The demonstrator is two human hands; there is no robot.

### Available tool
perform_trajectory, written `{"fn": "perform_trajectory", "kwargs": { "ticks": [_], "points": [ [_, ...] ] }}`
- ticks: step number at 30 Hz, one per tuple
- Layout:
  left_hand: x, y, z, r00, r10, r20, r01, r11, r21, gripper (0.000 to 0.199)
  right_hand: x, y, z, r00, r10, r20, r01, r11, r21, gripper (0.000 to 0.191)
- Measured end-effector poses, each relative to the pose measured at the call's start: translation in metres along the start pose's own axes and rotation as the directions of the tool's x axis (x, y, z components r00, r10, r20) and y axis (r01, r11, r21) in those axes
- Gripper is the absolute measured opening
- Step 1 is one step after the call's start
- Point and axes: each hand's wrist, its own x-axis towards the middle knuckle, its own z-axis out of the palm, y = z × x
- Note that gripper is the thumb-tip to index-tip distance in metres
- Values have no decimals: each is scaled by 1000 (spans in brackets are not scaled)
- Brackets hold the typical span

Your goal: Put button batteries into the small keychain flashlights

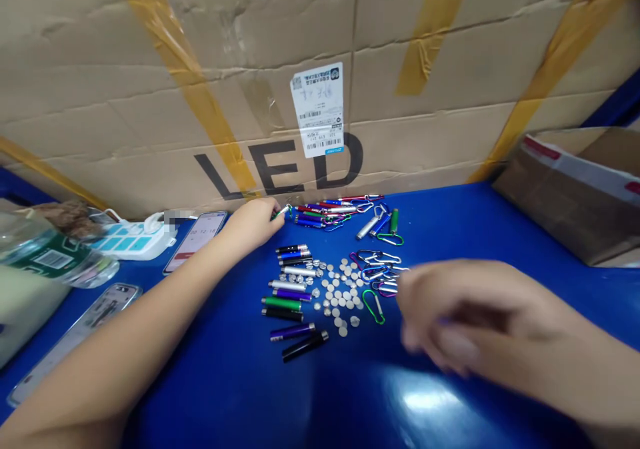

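The left hand (257,222) pinches a small silver-and-green piece (285,212) beside the heaped penlights (325,213) on the blue tabletop (210,362), while the blurred right hand's (460,322) curled grip is unclear.

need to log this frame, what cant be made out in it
- Head view: right hand, motion-blurred; whether it holds anything is unclear.
- Head view: small item at the left hand, partly covered by fingers.
- Head view: shipping label, fine print too small.
- Head view: plastic bottle, cut off by the left edge.
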Motion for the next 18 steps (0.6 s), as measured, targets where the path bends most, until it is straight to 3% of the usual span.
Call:
{"fn": "perform_trajectory", "kwargs": {
  "ticks": [1,3,5,8,11,14,18],
  "points": [
    [-5,2,-6,999,-6,-35,4,999,-34,26,14,-1,0,999,36,-9,-36,997,69,18],
    [-19,9,-18,995,0,-103,-12,993,-118,26,33,3,6,976,172,-135,-161,983,90,15],
    [-37,23,-26,989,74,-132,-104,965,-240,26,40,10,17,954,213,-212,-199,976,86,31],
    [-69,49,-30,957,234,-170,-281,892,-354,27,38,18,35,958,249,-139,-220,956,196,52],
    [-94,72,-26,927,359,-110,-372,835,-405,27,35,17,46,966,257,-17,-244,934,262,61],
    [-104,83,-21,925,379,-26,-346,814,-467,26,36,10,47,964,256,68,-264,946,186,46],
    [-103,83,-18,957,290,-16,-264,843,-470,23,37,5,39,962,264,74,-273,950,153,32]
  ]
}}
